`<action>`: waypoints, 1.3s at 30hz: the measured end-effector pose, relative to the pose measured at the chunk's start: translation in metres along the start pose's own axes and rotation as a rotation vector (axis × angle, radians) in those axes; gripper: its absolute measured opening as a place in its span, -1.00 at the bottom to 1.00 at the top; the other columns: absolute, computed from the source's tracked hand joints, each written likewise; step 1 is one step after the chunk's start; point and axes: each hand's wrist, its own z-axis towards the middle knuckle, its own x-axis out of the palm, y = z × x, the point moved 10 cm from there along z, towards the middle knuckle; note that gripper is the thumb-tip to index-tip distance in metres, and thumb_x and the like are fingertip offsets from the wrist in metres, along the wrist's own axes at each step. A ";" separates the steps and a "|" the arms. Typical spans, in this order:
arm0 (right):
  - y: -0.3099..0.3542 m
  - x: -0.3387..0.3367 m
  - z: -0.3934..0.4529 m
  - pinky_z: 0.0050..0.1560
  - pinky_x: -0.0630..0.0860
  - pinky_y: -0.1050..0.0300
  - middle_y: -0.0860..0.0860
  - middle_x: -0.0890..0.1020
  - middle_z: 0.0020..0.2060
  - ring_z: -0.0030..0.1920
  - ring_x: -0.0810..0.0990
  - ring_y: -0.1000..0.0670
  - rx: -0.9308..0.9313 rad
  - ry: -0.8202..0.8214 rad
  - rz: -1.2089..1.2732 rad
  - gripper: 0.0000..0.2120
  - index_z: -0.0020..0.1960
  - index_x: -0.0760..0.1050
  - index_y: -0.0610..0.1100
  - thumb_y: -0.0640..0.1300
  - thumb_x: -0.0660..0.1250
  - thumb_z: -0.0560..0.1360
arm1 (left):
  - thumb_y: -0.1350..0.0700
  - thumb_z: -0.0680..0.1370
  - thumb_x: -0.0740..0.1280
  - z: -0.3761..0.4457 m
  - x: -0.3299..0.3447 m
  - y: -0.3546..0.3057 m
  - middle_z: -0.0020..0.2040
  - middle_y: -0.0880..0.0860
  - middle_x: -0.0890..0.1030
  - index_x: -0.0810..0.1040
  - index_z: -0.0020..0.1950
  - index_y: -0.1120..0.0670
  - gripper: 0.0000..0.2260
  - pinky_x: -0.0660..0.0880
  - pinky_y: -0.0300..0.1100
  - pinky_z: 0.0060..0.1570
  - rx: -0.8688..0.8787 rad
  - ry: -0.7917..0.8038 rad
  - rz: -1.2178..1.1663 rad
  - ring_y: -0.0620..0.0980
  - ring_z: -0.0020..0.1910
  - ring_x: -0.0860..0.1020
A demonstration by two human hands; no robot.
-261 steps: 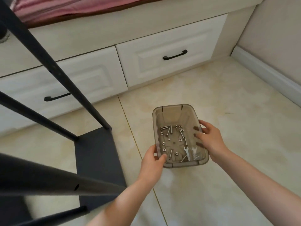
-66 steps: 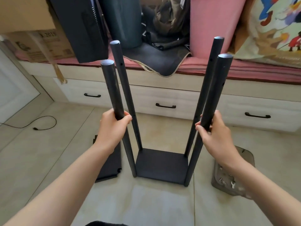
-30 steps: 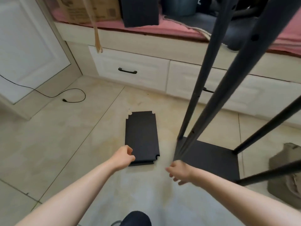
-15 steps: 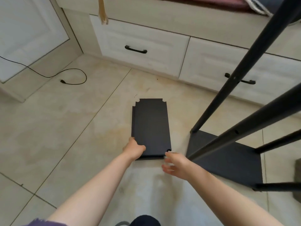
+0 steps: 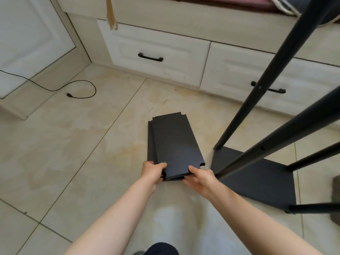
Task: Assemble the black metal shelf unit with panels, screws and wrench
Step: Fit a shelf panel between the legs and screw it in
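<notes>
A person crouches over a beige tiled floor (image 5: 77, 155), both bare arms reaching forward to a small stack of black metal shelf panels (image 5: 173, 142) lying flat. The top panel is skewed a little on the one beneath, its near end lifted slightly. The left hand (image 5: 153, 172) grips the near left corner of that top panel, fingers curled over the edge. The right hand (image 5: 199, 178) holds the near right corner, thumb laid on the upper face and fingers tucked below, just beside the notch cut into the corner.

Just right of the stack stands the part-built frame: a black base panel (image 5: 257, 179) on the floor with four black posts (image 5: 272, 74) rising from its corners toward the viewer. Beyond the stack runs a white cabinet with two drawers (image 5: 156, 52), each with a black handle. Far left of the stack a black cable (image 5: 81, 89) loops across the tiles. No screws or wrench are visible.

Judging from this, the lift of the top panel is just starting. The likely trouble: the lower panel could drag or clatter on the tile, thin metal edges could nip the fingers, and swinging the long panel right could knock the near post, which may not be tight
</notes>
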 end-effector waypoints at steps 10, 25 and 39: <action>0.070 0.025 -0.083 -0.05 0.67 -0.09 -0.13 0.50 0.10 0.02 0.64 -0.12 -0.320 0.044 -0.299 -0.73 0.15 0.26 -0.16 -0.28 0.32 0.58 | 0.18 0.59 0.41 -0.050 -0.012 0.006 -0.04 0.23 0.67 0.57 0.18 0.24 -0.79 0.60 -0.07 -0.03 -0.145 0.310 -0.288 0.12 -0.12 0.63; 0.175 0.049 -0.358 0.12 0.56 -0.20 0.03 0.53 0.08 -0.13 0.54 -0.07 -1.061 0.172 -0.928 -0.74 0.07 0.24 -0.01 -0.18 0.33 0.57 | -0.09 0.61 0.34 -0.181 -0.118 -0.090 0.46 0.07 0.41 0.23 0.53 0.08 -0.43 0.46 -0.07 0.17 0.432 0.163 -0.281 0.06 0.18 0.58; 0.220 -0.099 -0.517 -0.09 0.66 0.06 -0.10 0.62 0.11 0.06 0.66 -0.09 -1.075 0.079 -0.698 -0.77 0.15 0.34 -0.10 -0.31 0.29 0.58 | 0.04 0.54 0.48 -0.370 -0.107 -0.225 0.05 -0.19 0.67 0.51 0.25 -0.16 -0.67 0.47 -0.30 0.00 1.051 0.156 0.069 -0.25 0.04 0.62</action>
